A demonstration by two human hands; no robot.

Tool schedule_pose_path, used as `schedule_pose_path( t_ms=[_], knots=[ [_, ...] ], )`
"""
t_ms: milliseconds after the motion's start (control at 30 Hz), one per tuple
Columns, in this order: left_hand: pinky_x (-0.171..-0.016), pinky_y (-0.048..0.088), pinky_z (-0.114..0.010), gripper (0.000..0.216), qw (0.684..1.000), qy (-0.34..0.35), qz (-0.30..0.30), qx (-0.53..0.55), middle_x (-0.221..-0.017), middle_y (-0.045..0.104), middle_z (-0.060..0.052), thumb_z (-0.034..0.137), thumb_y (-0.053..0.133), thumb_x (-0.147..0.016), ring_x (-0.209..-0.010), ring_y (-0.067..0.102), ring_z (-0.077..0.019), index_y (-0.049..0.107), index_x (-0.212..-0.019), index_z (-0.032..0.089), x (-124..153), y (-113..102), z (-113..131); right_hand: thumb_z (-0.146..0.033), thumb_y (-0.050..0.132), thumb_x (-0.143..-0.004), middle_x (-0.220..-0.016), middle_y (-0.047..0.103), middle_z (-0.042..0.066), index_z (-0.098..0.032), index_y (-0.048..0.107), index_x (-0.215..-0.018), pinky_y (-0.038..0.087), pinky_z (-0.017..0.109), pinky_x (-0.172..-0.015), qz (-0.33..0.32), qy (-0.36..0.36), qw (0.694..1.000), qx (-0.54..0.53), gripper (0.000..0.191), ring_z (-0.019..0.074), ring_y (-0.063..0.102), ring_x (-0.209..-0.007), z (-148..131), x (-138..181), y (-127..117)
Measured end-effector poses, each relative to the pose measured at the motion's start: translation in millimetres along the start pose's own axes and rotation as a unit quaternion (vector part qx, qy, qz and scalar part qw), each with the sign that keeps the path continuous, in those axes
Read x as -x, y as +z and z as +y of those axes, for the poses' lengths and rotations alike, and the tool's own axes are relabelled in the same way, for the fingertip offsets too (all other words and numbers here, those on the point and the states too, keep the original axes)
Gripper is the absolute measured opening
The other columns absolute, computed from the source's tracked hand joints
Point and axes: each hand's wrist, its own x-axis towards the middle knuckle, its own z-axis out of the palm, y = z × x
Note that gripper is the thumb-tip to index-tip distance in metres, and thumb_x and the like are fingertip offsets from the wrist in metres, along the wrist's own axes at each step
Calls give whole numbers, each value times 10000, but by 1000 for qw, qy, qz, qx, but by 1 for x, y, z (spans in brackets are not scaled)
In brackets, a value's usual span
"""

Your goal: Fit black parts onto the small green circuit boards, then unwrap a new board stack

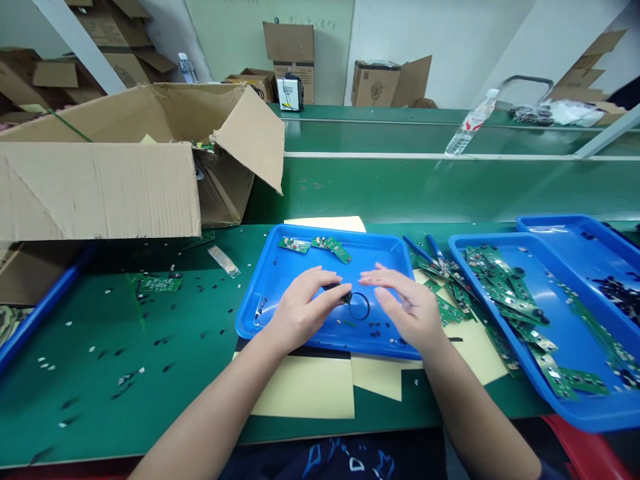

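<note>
My left hand (pixel 313 303) is over the blue tray (pixel 370 243), its thumb and fingers pinched round a small dark piece that looks like part of a circuit board (pixel 346 298). Most of that piece is hidden by the fingers. A thin black loop (pixel 359 307), like a wire or band, hangs beside my left fingertips. My right hand (pixel 407 303) hovers just right of the loop, fingers stretched out and apart, with nothing visible in it. Behind my hands, a few small green circuit boards (pixel 331 248) lie in the tray, and tiny dark bits are scattered near its front.
A large open cardboard box (pixel 100 190) stands at the left. On the right, a second blue tray (pixel 575 333) holds many green boards, with blue-handled pliers (pixel 434 248) beside it. Yellow paper (pixel 305 387) lies under the middle tray. A water bottle (pixel 470 127) leans at the back.
</note>
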Motion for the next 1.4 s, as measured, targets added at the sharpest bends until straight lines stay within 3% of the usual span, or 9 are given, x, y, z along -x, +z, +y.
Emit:
schedule_pose_path(
  t_ms=[133,333,500,800,867,1067,1200,1267,1400],
  knots=[
    [-847,520,-396,288,999,6,11,-30,-978,623,-116,95,577,-809,-952,607,-206,565,-1089,158,3,4,-1,-292,524,-844,-838,725,30,-209,670,-849,508,433,-875,-136,153,978,-37,168,206,678,-804,-2,1,13],
    [-752,542,-325,268,998,-7,34,-57,-958,641,-89,141,571,-830,-887,620,-181,565,-1090,203,2,3,-2,-315,653,-731,-732,703,34,-169,627,-773,503,310,-722,-112,335,910,-216,154,171,659,-725,-2,-2,19],
    [-704,548,-284,262,997,-46,43,-39,-922,646,-88,172,621,-806,-835,629,-174,583,-1065,182,0,2,1,-341,700,-689,-599,642,-6,-171,594,-644,454,266,-651,-92,389,854,-333,206,123,600,-619,0,-4,21],
    [-705,544,-250,238,984,-123,9,131,-901,651,-73,238,621,-809,-814,635,-153,633,-1041,187,-4,0,7,-330,700,-674,-480,554,-30,-162,532,-539,425,270,-664,-164,443,746,-470,273,140,624,-597,2,-5,23],
    [-699,546,-249,231,972,-142,-4,186,-877,651,-68,256,625,-805,-790,634,-147,650,-1024,189,-5,0,7,-335,704,-663,-480,553,-30,-161,535,-544,428,265,-654,-161,432,758,-461,270,138,619,-598,2,-4,23],
    [-642,565,-236,263,897,-289,-52,329,-879,628,-69,289,637,-789,-803,632,-155,662,-1026,178,-4,1,12,-292,706,-644,-567,586,-30,-171,566,-621,431,241,-586,-68,369,871,-318,186,94,541,-548,0,-2,23],
    [-661,567,-231,300,853,-359,-54,376,-914,637,-70,262,604,-803,-835,643,-160,627,-1087,167,-6,4,17,-307,657,-689,-696,623,0,-180,595,-722,467,265,-642,-30,330,917,-223,146,123,577,-650,-3,0,25],
    [-673,566,-232,346,858,-362,-62,359,-925,655,-70,243,558,-829,-818,652,-151,579,-1165,165,-7,5,20,-311,611,-727,-724,634,15,-184,598,-747,479,284,-652,-31,307,936,-169,129,141,587,-677,-4,2,26],
    [-736,556,-251,294,920,-300,-85,237,-969,691,-83,197,489,-848,-847,662,-159,616,-1110,157,-5,8,23,-264,533,-774,-654,621,1,-195,579,-713,486,372,-776,-23,211,977,-33,103,141,578,-614,-4,5,32]
  ],
)
